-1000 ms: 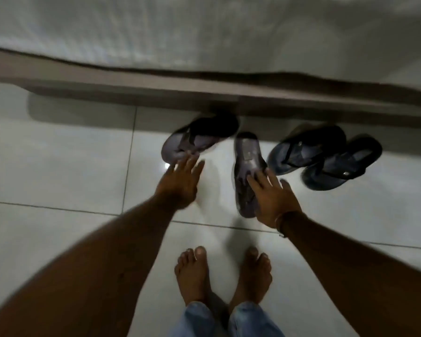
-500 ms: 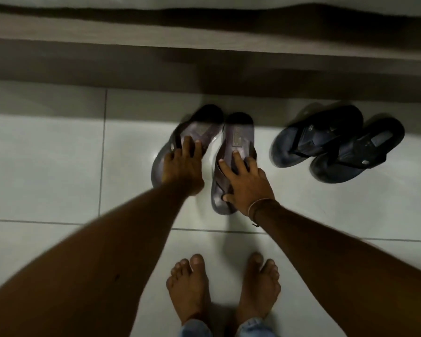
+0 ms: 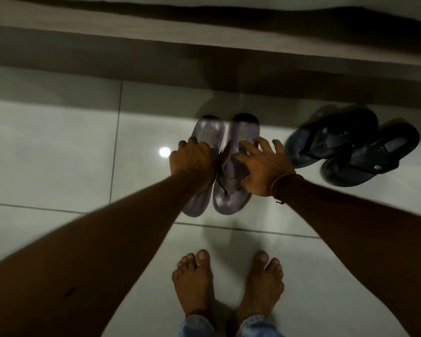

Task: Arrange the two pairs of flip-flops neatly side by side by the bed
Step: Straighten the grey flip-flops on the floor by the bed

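Left hand (image 3: 192, 161) pressed flat on left purple flip-flop (image 3: 206, 135); right hand (image 3: 260, 169), fingers spread, on its mate (image 3: 231, 198); black pair (image 3: 350, 147) angled nearby, beside bed frame (image 3: 204, 37).

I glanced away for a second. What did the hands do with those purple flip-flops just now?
The left hand swung the splayed left purple flip-flop round until it lay parallel against the right purple flip-flop, which the right hand steadied. Both hands remain on them. The black pair stayed angled, untouched.

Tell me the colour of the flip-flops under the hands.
Greyish purple flip-flops, seen in the head view.
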`<state>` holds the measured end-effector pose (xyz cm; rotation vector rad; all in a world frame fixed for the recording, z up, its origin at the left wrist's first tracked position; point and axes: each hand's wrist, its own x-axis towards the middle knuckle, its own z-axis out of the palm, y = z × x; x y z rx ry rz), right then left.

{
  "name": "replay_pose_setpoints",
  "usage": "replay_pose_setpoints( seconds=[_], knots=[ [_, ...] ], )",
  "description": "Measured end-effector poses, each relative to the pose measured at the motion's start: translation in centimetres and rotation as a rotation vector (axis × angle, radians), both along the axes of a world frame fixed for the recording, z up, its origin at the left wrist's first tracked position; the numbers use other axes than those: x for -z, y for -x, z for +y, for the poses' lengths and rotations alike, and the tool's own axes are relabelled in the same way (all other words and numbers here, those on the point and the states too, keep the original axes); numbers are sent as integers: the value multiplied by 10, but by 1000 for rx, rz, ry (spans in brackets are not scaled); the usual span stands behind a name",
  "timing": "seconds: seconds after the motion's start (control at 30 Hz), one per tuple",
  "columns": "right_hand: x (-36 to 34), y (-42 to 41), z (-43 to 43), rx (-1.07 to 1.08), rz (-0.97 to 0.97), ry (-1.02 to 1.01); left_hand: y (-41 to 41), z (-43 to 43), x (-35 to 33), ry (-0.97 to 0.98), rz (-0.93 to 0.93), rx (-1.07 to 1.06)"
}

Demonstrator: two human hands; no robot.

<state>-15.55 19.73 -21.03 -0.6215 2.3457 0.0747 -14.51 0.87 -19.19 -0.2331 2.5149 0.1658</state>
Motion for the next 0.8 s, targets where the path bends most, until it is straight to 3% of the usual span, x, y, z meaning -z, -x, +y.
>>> replay_pose_setpoints(
  seconds=[0.17,0.37,0.53,0.67,0.8],
  knots=[
    [0,-18,-13,139,-82,24,-5,58,19,187,-253,-17],
    [-2,-51,-35,386,-134,117,-29,44,35,186,-48,156],
    [-1,-57,-34,374,-150,132,-28,26,33,175,-5,244],
    [4,-56,-32,360,-167,134,-33,27,35,167,-28,156],
    [7,-48,-30,265,-122,142,-40,38,39,163,-48,-74]
  ],
)
